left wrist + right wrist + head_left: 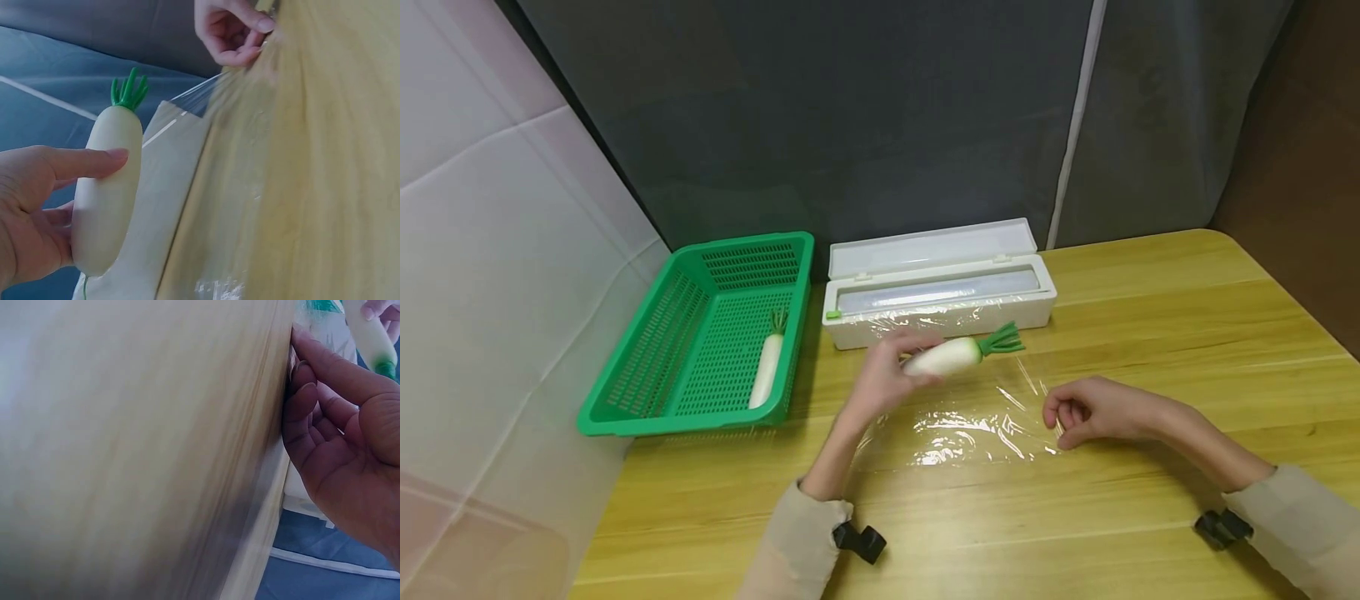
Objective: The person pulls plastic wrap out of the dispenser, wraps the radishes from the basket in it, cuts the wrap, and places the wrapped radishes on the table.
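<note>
In the head view my left hand (886, 377) grips a white radish (946, 357) with green stalks, thumb and fingers around its tail half. The radish is held over a sheet of clear plastic wrap (970, 433) that runs from the dispenser box toward me. My right hand (1101, 410) pinches the sheet's near right corner between thumb and curled fingers. In the left wrist view the wrap is drawn into creases leading to those fingertips. The white wrap dispenser box (940, 321) stands behind, its lid raised and a roll inside.
A green plastic basket (700, 427) stands at the left, with another white radish (767, 371) lying inside along its right wall. The wooden table (1187, 333) meets a dark grey curtain (850, 125) at the back. A pale sheet wall (512, 275) rises on the left.
</note>
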A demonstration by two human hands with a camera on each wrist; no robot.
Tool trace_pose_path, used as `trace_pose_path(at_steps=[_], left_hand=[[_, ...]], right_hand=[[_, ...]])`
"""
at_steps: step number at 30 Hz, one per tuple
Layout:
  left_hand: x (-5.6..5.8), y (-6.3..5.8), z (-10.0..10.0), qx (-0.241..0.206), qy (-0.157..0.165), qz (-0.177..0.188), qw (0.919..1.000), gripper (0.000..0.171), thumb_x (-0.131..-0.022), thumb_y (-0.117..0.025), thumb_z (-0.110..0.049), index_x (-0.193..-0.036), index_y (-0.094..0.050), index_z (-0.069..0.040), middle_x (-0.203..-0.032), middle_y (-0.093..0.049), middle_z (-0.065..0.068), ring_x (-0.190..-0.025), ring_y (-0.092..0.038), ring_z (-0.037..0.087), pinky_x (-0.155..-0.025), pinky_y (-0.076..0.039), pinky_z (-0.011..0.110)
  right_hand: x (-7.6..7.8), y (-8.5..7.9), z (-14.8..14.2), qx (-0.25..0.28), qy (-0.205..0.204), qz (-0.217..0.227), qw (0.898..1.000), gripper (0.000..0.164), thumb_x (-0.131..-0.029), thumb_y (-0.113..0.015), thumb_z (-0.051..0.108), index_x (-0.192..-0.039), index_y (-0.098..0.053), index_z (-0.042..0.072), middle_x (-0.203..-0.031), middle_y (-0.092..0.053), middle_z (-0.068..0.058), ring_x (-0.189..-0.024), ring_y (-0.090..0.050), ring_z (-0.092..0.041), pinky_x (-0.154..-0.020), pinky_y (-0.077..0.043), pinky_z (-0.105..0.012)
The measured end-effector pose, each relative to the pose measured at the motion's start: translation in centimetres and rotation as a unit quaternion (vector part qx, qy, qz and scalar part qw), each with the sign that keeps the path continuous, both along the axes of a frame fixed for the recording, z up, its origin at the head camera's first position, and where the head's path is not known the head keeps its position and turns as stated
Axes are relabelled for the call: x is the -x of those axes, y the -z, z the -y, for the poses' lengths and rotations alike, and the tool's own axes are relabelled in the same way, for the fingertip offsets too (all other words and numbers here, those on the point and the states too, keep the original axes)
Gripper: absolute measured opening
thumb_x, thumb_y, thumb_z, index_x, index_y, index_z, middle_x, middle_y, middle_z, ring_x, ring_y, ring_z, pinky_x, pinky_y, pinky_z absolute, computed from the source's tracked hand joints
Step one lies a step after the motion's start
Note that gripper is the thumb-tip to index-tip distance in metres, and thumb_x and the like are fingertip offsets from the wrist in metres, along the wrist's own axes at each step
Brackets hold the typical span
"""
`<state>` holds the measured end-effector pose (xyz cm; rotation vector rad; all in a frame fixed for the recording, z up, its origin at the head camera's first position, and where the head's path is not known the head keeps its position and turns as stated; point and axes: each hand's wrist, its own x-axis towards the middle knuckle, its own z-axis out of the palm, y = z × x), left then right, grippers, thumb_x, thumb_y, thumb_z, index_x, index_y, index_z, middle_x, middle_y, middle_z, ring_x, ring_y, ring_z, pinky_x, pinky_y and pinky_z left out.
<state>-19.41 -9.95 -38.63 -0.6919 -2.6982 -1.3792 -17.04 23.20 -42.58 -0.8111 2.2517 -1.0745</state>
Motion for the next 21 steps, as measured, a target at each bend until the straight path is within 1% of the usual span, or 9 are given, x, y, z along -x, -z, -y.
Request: trace_pose_path(at_steps=[3, 8, 13, 17, 21], left_hand=[[0.0, 0.4, -0.5, 0.009, 0.01, -0.001, 0.9999, 0.049, -0.07, -0.089, 0.002, -0.116, -0.075, -0.005, -0.117, -0.068, 0.011, -0.106, -0.06, 0.028, -0.093, -0.052, 0.042], [-0.1, 1.0, -1.1, 0.03, 0.018, 0.005, 0.9994, 0.052, -0.068, -0.091, 0.0, -0.116, -0.075, -0.006, -0.109, -0.067, 0.01, -0.099, -0.06, 0.024, -0.089, -0.05, 0.04], [-0.1, 1.5, -1.5, 0.045, 0.028, 0.021, 0.9984, 0.053, -0.067, -0.09, 0.0, -0.117, -0.074, -0.005, -0.112, -0.069, 0.01, -0.103, -0.059, 0.026, -0.092, -0.047, 0.042], [-0.1, 1.9, -1.7, 0.055, 0.031, 0.033, 0.9975, 0.051, -0.067, -0.09, 0.001, -0.116, -0.074, -0.004, -0.115, -0.07, 0.012, -0.109, -0.059, 0.028, -0.094, -0.047, 0.044], [-0.1, 2.1, -1.8, 0.05, 0.028, 0.056, 0.9968, 0.049, -0.069, -0.088, 0.004, -0.115, -0.074, -0.003, -0.117, -0.068, 0.013, -0.11, -0.059, 0.029, -0.094, -0.049, 0.043]], right_hand=[[0.0, -0.1, 0.0, 0.003, 0.0, 0.0, 1.0, 0.022, -0.084, -0.083, 0.017, -0.095, -0.066, 0.011, -0.075, -0.053, 0.004, -0.069, -0.051, -0.008, -0.063, -0.045, -0.023], [0.0, -0.1, 0.0, 0.005, -0.001, -0.003, 1.0, 0.022, -0.084, -0.083, 0.017, -0.095, -0.066, 0.011, -0.075, -0.053, 0.004, -0.069, -0.051, -0.008, -0.063, -0.045, -0.023], [0.0, 0.0, 0.0, -0.003, 0.001, -0.005, 1.0, 0.022, -0.083, -0.083, 0.018, -0.095, -0.066, 0.012, -0.074, -0.054, 0.005, -0.069, -0.051, -0.008, -0.063, -0.045, -0.023], [0.0, 0.0, 0.0, 0.003, -0.002, -0.007, 1.0, 0.022, -0.084, -0.083, 0.018, -0.096, -0.066, 0.011, -0.075, -0.053, 0.005, -0.069, -0.051, -0.008, -0.063, -0.045, -0.024], [-0.1, -0.1, 0.1, 0.008, -0.002, -0.009, 1.0, 0.022, -0.085, -0.082, 0.018, -0.096, -0.066, 0.011, -0.075, -0.053, 0.005, -0.069, -0.05, -0.008, -0.062, -0.044, -0.024]])
